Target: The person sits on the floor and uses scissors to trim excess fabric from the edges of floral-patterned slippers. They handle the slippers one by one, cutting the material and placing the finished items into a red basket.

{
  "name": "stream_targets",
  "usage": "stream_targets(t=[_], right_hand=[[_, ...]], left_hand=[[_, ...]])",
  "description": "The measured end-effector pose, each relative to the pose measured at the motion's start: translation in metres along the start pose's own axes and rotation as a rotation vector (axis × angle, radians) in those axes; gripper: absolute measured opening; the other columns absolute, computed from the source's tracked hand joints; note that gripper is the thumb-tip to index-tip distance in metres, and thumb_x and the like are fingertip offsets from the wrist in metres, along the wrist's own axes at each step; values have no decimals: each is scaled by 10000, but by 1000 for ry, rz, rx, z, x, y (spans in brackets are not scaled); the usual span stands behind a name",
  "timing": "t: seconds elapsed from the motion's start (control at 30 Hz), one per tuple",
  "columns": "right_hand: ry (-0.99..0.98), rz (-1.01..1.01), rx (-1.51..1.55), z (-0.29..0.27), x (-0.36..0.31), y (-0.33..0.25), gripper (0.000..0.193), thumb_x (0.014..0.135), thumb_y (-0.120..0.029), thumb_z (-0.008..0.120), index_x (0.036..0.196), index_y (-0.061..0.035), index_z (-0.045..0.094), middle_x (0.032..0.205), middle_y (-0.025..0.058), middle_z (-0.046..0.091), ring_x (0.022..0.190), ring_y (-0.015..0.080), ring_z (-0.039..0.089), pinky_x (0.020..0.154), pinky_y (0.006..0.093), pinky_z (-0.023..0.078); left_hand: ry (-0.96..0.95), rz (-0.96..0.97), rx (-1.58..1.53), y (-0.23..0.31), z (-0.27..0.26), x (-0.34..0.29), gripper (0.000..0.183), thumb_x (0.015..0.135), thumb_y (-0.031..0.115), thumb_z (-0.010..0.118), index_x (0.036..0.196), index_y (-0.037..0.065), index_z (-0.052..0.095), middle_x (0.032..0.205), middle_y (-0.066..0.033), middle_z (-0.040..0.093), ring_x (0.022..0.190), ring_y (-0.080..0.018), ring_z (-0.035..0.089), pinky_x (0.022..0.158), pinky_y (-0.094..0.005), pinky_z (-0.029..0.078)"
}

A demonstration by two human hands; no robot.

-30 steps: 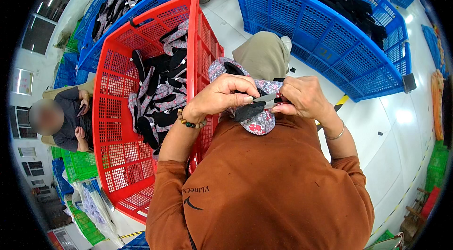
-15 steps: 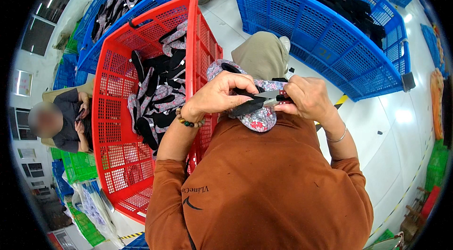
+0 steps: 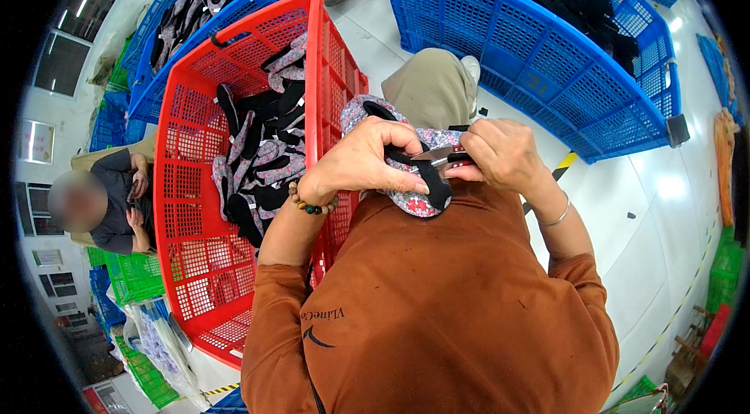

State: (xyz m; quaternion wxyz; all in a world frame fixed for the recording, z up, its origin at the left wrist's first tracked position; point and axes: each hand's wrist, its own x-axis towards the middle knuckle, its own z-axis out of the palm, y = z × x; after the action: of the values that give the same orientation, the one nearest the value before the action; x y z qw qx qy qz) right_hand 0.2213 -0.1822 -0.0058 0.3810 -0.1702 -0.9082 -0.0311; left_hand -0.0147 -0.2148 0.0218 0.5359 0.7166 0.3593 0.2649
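Observation:
My left hand (image 3: 363, 156) grips a floral slipper (image 3: 412, 201) with black trim on my lap, thumb pressed on its black part. In my right hand (image 3: 504, 152) is a small pair of scissors (image 3: 432, 155), its metal blades pointing left against the black trim near my left fingertips. The handle is mostly hidden by my fingers. More floral and black fabric (image 3: 355, 111) lies beyond my left hand, over my knee; I cannot tell whether it is a second slipper.
A red crate (image 3: 316, 101) with many floral and black slippers (image 3: 273, 156) stands at my left. Blue crates (image 3: 516, 47) with black items (image 3: 555, 8) stand ahead and right. A seated person (image 3: 117, 195) is at far left. Small dark scraps (image 3: 630, 215) dot the white floor.
The black part has turned to lie flat over the slipper's floral end. My left thumb has moved right onto it. The scissors have shifted slightly left, their blades now on the trim.

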Motion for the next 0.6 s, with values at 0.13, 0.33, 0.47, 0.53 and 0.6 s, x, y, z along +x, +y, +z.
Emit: stream_targets(t=[0.13,0.33,0.47,0.53,0.6], right_hand=[[26,-42,9,4,2,3,389,690,-409,706,664,-91,482,628,30,414,478,168,483,426,282,390],[5,-62,-10,5,3,3,400,691,-414,704,643,-99,462,616,27,402,462,164,473,416,283,385],[1,-69,-44,5,2,2,414,707,-416,698,623,-104,439,603,24,393,451,161,466,409,281,377],[4,-75,-60,5,1,2,419,716,-414,695,618,-104,432,587,22,382,446,158,460,407,278,373],[-5,-88,-50,4,0,2,415,724,-411,692,621,-102,436,577,23,384,446,160,461,407,282,372]], left_hand=[[-20,-1,2,2,-1,1,241,624,115,789,751,7,616,713,-8,539,678,-81,487,611,-238,388],[-26,8,-4,1,-2,0,245,616,104,781,766,1,617,730,-19,534,694,-90,483,626,-240,387],[-36,7,12,-2,-3,0,241,620,86,772,779,-7,618,740,-18,535,714,-91,489,636,-243,394],[-31,-34,-22,-2,-3,-1,240,624,74,767,792,-12,620,752,-19,539,726,-92,497,644,-242,400],[-19,-25,-33,-3,-3,-1,241,629,65,764,806,-15,621,768,-21,545,735,-94,504,655,-239,407]])
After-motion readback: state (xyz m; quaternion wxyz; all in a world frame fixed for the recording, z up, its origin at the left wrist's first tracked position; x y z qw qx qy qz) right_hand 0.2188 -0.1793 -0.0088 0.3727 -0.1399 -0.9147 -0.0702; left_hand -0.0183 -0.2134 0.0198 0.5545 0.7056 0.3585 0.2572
